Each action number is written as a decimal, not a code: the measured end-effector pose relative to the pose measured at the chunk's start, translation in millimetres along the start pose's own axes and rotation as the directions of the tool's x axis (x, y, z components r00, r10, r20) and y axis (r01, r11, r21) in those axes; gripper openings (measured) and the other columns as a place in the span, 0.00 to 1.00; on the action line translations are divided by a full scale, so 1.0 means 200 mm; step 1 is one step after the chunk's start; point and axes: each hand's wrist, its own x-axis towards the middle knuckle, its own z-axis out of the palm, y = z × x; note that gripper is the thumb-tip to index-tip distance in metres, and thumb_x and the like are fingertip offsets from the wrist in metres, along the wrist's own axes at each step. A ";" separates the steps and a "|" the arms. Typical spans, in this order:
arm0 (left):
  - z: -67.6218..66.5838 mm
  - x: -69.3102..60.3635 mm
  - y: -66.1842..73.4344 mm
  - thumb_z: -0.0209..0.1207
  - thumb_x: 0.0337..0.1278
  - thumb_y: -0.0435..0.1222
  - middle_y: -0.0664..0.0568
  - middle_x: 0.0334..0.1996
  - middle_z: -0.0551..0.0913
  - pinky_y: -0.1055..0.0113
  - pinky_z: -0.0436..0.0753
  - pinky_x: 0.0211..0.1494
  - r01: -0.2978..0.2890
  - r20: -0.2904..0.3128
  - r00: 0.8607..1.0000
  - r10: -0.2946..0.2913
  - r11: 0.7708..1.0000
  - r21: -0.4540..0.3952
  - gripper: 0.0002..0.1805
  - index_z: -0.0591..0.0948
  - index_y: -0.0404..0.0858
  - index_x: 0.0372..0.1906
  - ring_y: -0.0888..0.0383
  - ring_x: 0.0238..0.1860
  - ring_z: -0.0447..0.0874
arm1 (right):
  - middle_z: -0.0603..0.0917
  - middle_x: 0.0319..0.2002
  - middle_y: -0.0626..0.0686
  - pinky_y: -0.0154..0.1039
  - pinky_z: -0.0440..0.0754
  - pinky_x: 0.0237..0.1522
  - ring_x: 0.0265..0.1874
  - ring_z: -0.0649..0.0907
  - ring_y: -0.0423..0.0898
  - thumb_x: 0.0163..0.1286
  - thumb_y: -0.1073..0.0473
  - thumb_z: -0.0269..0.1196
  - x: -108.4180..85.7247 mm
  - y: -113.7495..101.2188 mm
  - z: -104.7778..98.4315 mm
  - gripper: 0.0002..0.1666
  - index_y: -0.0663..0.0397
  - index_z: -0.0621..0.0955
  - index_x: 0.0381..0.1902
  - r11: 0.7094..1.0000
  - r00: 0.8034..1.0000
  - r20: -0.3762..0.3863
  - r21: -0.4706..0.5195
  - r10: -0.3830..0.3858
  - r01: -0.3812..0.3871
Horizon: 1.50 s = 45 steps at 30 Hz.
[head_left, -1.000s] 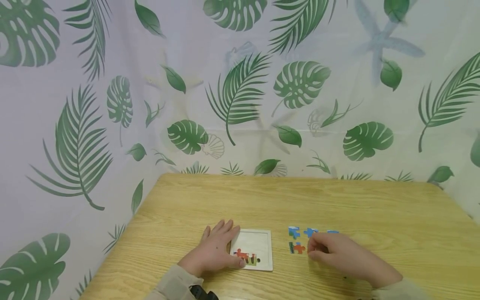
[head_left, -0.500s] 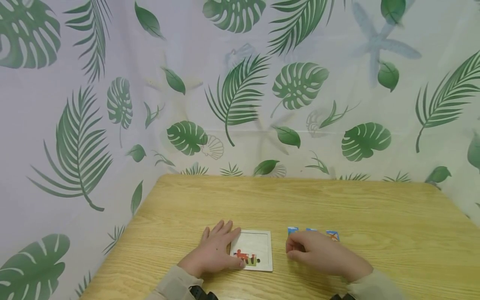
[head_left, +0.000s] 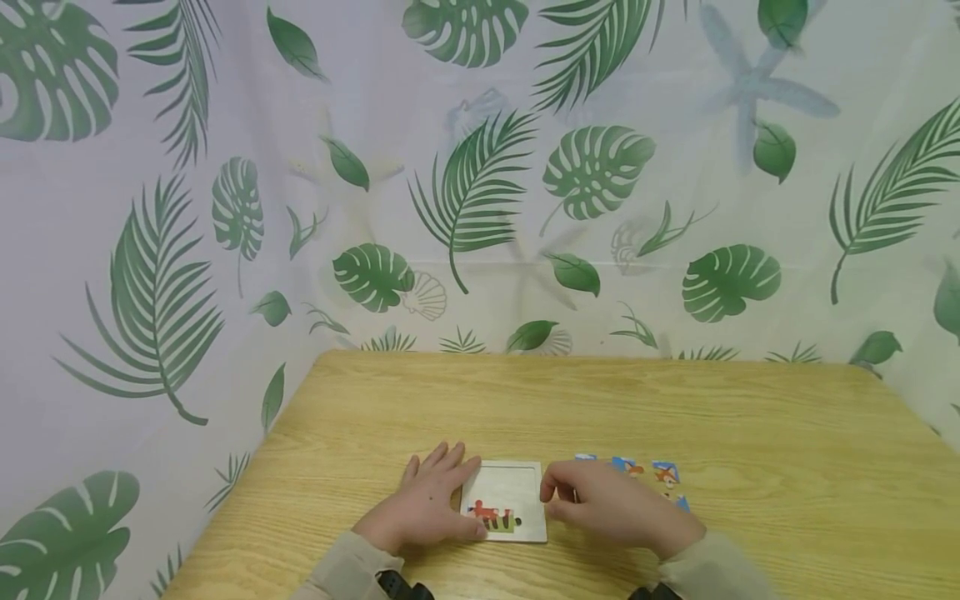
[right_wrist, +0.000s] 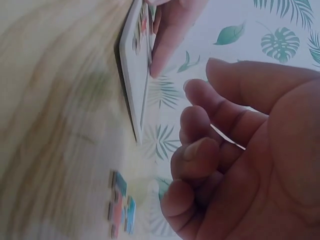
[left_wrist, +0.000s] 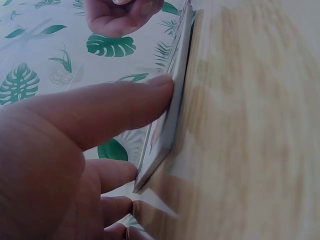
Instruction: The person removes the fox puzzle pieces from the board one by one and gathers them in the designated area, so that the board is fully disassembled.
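Observation:
A white square puzzle tray [head_left: 504, 483] lies on the table, with a few joined picture pieces [head_left: 495, 517] in red, green and brown at its front left. My left hand [head_left: 427, 504] rests along the tray's left side with fingers spread, its thumb [left_wrist: 150, 95] on the front edge. My right hand [head_left: 607, 504] is at the tray's right edge. Its fingers [right_wrist: 195, 155] are loosely curled, the thumb stands apart from the index finger, and no piece shows between them. Loose jigsaw pieces [head_left: 666, 473] lie partly hidden behind this hand.
The wooden table [head_left: 585, 400] reaches back to a white curtain [head_left: 495, 308] printed with green leaves. In the right wrist view, loose puzzle pieces [right_wrist: 117, 205] lie on the table below the tray.
My right hand has moved left from the loose pieces to the tray's right edge, uncovering pieces on the right. My left hand and the pieces in the tray look unchanged.

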 end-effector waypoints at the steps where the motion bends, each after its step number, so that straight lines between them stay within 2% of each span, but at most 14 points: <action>1: 0.00 0.00 0.00 0.70 0.49 0.59 0.41 0.80 0.52 0.33 0.38 0.74 0.001 0.001 1.000 -0.001 1.000 -0.002 0.54 0.64 0.41 0.79 0.40 0.80 0.40 | 0.75 0.24 0.41 0.36 0.72 0.26 0.21 0.72 0.36 0.73 0.54 0.63 0.01 -0.01 0.01 0.01 0.42 0.82 0.40 1.000 1.000 0.004 0.003 0.009 -0.009; 6: 0.00 0.00 0.00 0.70 0.49 0.58 0.41 0.80 0.52 0.33 0.38 0.74 0.008 0.003 1.000 -0.008 1.000 -0.011 0.53 0.64 0.41 0.78 0.40 0.80 0.40 | 0.76 0.25 0.42 0.38 0.73 0.27 0.22 0.73 0.38 0.73 0.54 0.64 0.05 -0.04 0.03 0.06 0.46 0.83 0.45 0.999 0.999 0.003 -0.020 0.050 -0.050; 13: 0.00 -0.01 0.01 0.70 0.50 0.58 0.41 0.79 0.52 0.33 0.39 0.74 0.008 0.003 1.000 -0.008 1.000 0.001 0.53 0.64 0.41 0.78 0.40 0.80 0.41 | 0.77 0.26 0.41 0.38 0.74 0.29 0.22 0.74 0.38 0.71 0.55 0.65 0.10 -0.06 0.06 0.10 0.50 0.84 0.48 0.998 0.998 0.001 -0.029 0.062 -0.062; 19: 0.00 0.00 0.01 0.70 0.50 0.58 0.41 0.80 0.52 0.33 0.39 0.74 0.007 0.005 1.000 -0.007 1.000 0.010 0.52 0.64 0.42 0.78 0.41 0.80 0.40 | 0.76 0.24 0.42 0.37 0.73 0.29 0.22 0.73 0.38 0.67 0.58 0.67 0.15 -0.06 0.11 0.10 0.51 0.85 0.45 0.998 0.998 0.028 -0.021 0.052 -0.051; 25: 0.00 0.00 0.01 0.70 0.51 0.58 0.41 0.80 0.52 0.33 0.39 0.74 0.012 0.008 1.000 -0.012 1.000 0.007 0.53 0.64 0.42 0.79 0.40 0.80 0.41 | 0.76 0.24 0.41 0.36 0.73 0.28 0.22 0.73 0.37 0.65 0.59 0.67 0.17 -0.05 0.18 0.08 0.47 0.85 0.42 0.997 0.997 0.042 -0.031 0.067 -0.066; 40: 0.01 0.00 -0.01 0.70 0.50 0.59 0.42 0.80 0.52 0.33 0.38 0.74 0.012 -0.004 1.000 -0.012 1.000 0.001 0.53 0.64 0.43 0.79 0.41 0.80 0.40 | 0.75 0.23 0.40 0.37 0.73 0.28 0.22 0.73 0.38 0.62 0.58 0.69 0.17 -0.10 0.23 0.06 0.47 0.84 0.38 0.990 0.993 -0.008 -0.080 0.115 -0.115; 45: 0.01 0.00 -0.01 0.69 0.52 0.59 0.41 0.80 0.51 0.33 0.37 0.74 0.009 0.011 1.000 -0.009 1.000 -0.020 0.53 0.63 0.42 0.79 0.40 0.80 0.40 | 0.75 0.24 0.42 0.37 0.72 0.27 0.22 0.72 0.39 0.61 0.57 0.70 0.17 -0.09 0.24 0.07 0.47 0.82 0.37 0.986 0.988 -0.012 -0.063 0.156 -0.156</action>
